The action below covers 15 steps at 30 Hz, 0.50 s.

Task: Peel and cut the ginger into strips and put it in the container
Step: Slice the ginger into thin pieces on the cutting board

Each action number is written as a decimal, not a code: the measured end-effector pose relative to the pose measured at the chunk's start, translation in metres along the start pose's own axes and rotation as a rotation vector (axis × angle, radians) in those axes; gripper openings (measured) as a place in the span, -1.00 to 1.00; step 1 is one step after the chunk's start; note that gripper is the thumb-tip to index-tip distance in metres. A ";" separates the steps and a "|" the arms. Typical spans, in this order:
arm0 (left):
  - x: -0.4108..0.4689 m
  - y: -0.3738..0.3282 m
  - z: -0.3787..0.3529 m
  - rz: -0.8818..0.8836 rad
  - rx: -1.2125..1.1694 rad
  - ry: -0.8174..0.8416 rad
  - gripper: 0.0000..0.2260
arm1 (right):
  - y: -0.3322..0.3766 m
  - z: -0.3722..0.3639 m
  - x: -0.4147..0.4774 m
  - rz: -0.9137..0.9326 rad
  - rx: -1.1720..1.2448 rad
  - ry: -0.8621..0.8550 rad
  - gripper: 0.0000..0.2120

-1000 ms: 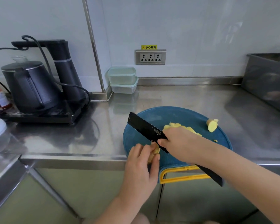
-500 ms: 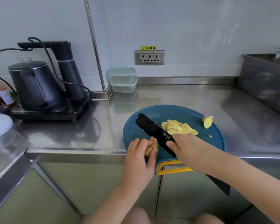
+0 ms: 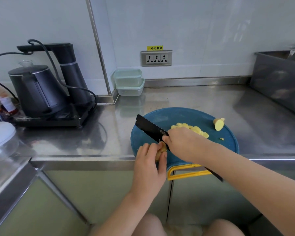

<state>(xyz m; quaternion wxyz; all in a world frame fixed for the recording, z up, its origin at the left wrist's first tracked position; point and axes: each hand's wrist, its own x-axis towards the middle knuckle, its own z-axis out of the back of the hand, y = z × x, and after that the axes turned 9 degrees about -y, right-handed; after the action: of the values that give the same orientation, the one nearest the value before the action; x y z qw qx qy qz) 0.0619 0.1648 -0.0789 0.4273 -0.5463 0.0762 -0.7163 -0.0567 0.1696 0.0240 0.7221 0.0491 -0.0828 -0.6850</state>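
My left hand [image 3: 149, 166] curls round a piece of ginger [image 3: 161, 149] at the near edge of the blue cutting board [image 3: 160, 116], fingertips pinning it down. My right hand [image 3: 182, 143] grips the black knife [image 3: 151, 128], its blade against the ginger just beside those fingers. Cut slices [image 3: 195, 129] lie behind my right hand, and another chunk [image 3: 218, 124] sits farther right on the board.

A kitchen: stainless steel counter [image 3: 194, 99], black electric kettle [image 3: 36, 89], blue chopping board [image 3: 177, 116], 2 stacked plastic containers [image 3: 129, 82]
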 end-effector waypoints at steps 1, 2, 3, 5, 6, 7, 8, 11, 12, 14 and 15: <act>0.000 0.001 0.000 0.004 0.001 -0.001 -0.78 | 0.001 -0.001 0.005 0.015 0.004 -0.026 -0.72; 0.001 0.001 0.000 0.010 0.000 -0.004 -0.78 | 0.003 0.002 0.004 -0.016 0.021 0.015 -0.71; 0.001 0.001 0.001 0.017 -0.002 -0.004 -0.78 | 0.002 0.002 0.006 -0.004 0.018 0.041 -0.70; 0.001 0.000 0.002 0.021 -0.010 0.008 -0.79 | -0.002 -0.002 0.004 -0.049 0.086 0.029 -0.71; 0.002 -0.001 0.004 0.022 -0.017 0.013 -0.79 | -0.010 -0.004 0.001 -0.066 0.124 0.028 -0.72; 0.002 -0.001 0.005 0.021 -0.023 0.015 -0.79 | -0.014 -0.004 -0.005 -0.068 0.109 0.035 -0.71; 0.002 -0.001 0.005 0.021 -0.026 0.016 -0.79 | -0.020 -0.004 -0.013 -0.087 0.132 0.040 -0.69; 0.001 0.000 0.005 0.024 -0.033 0.022 -0.78 | -0.031 -0.010 -0.029 -0.061 0.106 0.018 -0.66; 0.000 -0.001 0.005 0.018 -0.030 0.017 -0.79 | -0.032 -0.009 -0.031 -0.083 0.128 0.015 -0.66; 0.000 -0.002 0.005 -0.015 -0.005 0.001 -0.80 | -0.033 -0.008 -0.028 -0.112 0.138 0.004 -0.66; -0.001 -0.003 0.004 -0.035 0.010 -0.005 -0.81 | -0.030 -0.007 -0.025 -0.107 0.118 0.003 -0.66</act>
<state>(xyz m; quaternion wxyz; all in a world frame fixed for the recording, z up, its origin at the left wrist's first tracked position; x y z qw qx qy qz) 0.0640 0.1686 -0.0766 0.4177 -0.5472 0.0620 -0.7227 -0.0859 0.1929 0.0107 0.6806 0.0971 -0.1191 -0.7164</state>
